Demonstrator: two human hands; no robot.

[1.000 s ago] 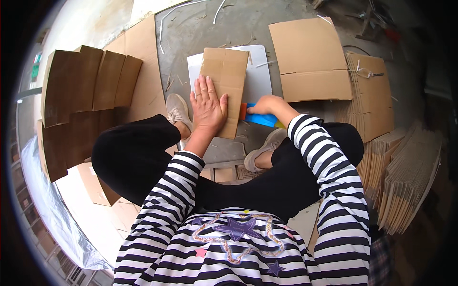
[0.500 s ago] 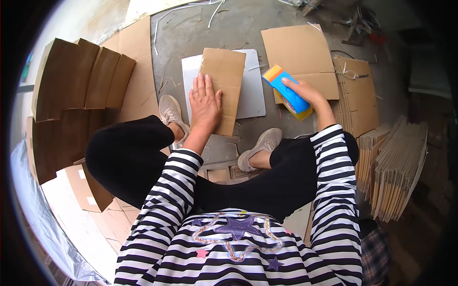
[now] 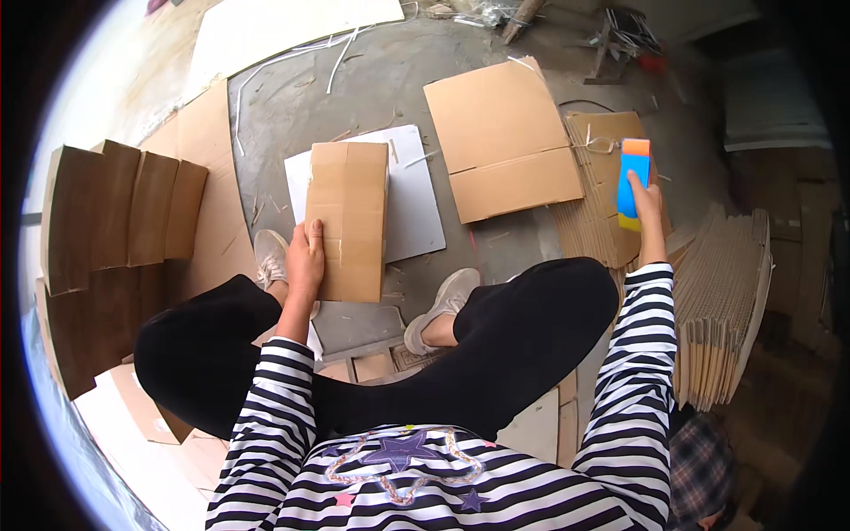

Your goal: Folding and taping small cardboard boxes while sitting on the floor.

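Note:
A small closed cardboard box [image 3: 351, 212] stands between my feet, on a pale flat sheet [image 3: 418, 190] that lies on the floor. My left hand [image 3: 305, 258] grips the box along its left edge, with the thumb on top and the other fingers partly hidden down the side. Out to the right, my right hand [image 3: 647, 205] is closed around a blue tape dispenser [image 3: 634, 173] with an orange end and yellow at its lower part. The dispenser is held up over bundled flat cardboard, apart from the box.
Flat unfolded cardboard [image 3: 505, 133] lies right of the box. Beyond it is a tied bundle of flattened cartons [image 3: 611, 133], and a further stack [image 3: 726, 292] stands nearer. Closed boxes [image 3: 106, 203] are piled at the left. White strips [image 3: 341, 62] litter the concrete floor.
My left hand has gone from lying flat on the box's top to its left edge. The right hand has carried the tape dispenser rightward, away from the box. The whole view has shifted.

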